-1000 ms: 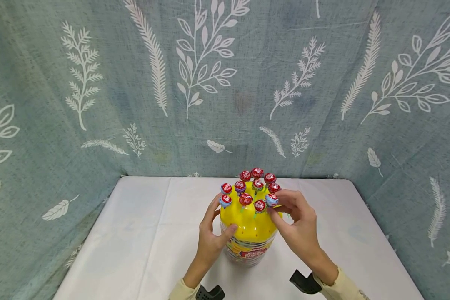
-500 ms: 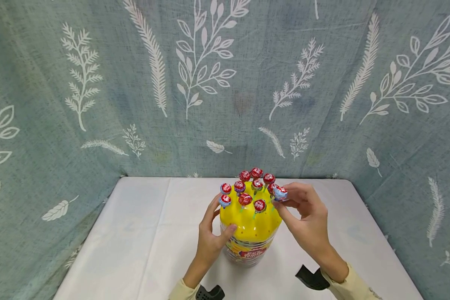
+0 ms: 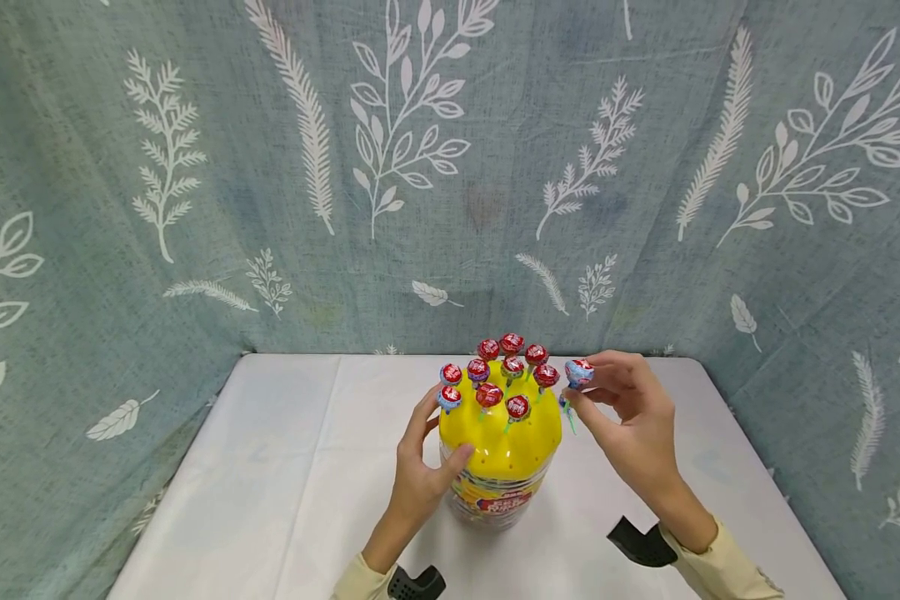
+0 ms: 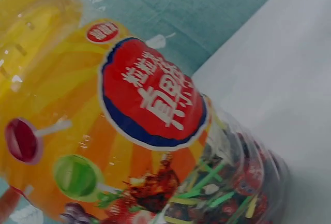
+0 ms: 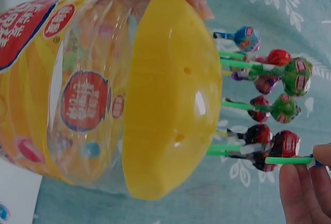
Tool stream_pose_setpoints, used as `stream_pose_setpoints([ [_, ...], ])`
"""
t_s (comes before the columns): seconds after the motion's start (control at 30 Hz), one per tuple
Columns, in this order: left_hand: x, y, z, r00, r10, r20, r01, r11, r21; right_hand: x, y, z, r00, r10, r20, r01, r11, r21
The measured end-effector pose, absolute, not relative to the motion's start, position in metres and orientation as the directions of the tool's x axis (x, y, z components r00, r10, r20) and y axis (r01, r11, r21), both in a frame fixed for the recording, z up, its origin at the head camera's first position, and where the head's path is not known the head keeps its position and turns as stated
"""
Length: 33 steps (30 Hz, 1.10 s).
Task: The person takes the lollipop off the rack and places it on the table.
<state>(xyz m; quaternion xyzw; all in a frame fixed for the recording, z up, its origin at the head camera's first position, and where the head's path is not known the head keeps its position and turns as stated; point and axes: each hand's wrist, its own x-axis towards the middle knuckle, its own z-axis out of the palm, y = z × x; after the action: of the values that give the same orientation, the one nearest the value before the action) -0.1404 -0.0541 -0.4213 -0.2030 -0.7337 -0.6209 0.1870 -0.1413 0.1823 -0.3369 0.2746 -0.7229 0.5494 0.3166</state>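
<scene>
A clear jar (image 4: pixel 150 100) with an orange, fruit-printed label stands upright on the table, with wrapped lollipops inside. Its domed yellow lid (image 5: pixel 170 94) has small holes, and several lollipops (image 3: pixel 489 395) stick up from it. My left hand (image 3: pixel 423 471) grips the jar by the lid's left side, thumb in front and fingers partly hidden behind. Right of the lid, my right hand (image 3: pixel 637 425) pinches a blue-wrapped lollipop (image 3: pixel 579 372) between thumb and fingers. Its green stick (image 5: pixel 284 160) hangs free, apart from the lid.
A white cloth covers the table (image 3: pixel 270 467) around the jar. Behind it and along both sides hangs a green-blue curtain (image 3: pixel 480 275) with white leaf prints. Black straps (image 3: pixel 417 583) circle both wrists.
The blue-wrapped lollipop has come out of the lid's right edge. My right hand has carried it right and slightly up, while the left hand has stayed on the lid.
</scene>
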Motion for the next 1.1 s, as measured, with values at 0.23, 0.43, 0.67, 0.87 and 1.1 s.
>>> stream_pose_setpoints([
  [0.23, -0.141, -0.053, -0.419, -0.851, 0.083, 0.519, 0.525, 0.169, 0.834, -0.144, 0.190, -0.338, -0.669, -0.041, 0.742, -0.725, 0.259, -0.639],
  [0.43, -0.152, -0.054, -0.443, -0.861, 0.061, 0.505, 0.507, 0.184, 0.842, -0.147, 0.195, -0.339, -0.690, -0.050, 0.722, -0.704, 0.277, -0.654],
  [0.67, -0.146, -0.052, -0.429, -0.859, 0.051, 0.509, 0.509, 0.167, 0.844, -0.151, 0.203, -0.344, -0.739, -0.035, 0.673, -0.648, 0.311, -0.695],
  [0.87, -0.139, -0.051, -0.418, -0.859, 0.041, 0.511, 0.511, 0.152, 0.846, -0.156, 0.209, -0.350, -0.781, -0.028, 0.624, -0.601, 0.308, -0.738],
  [1.1, -0.153, -0.050, -0.447, -0.842, 0.028, 0.538, 0.535, 0.157, 0.830, -0.154, 0.209, -0.345, -0.792, -0.030, 0.609, -0.585, 0.318, -0.746],
])
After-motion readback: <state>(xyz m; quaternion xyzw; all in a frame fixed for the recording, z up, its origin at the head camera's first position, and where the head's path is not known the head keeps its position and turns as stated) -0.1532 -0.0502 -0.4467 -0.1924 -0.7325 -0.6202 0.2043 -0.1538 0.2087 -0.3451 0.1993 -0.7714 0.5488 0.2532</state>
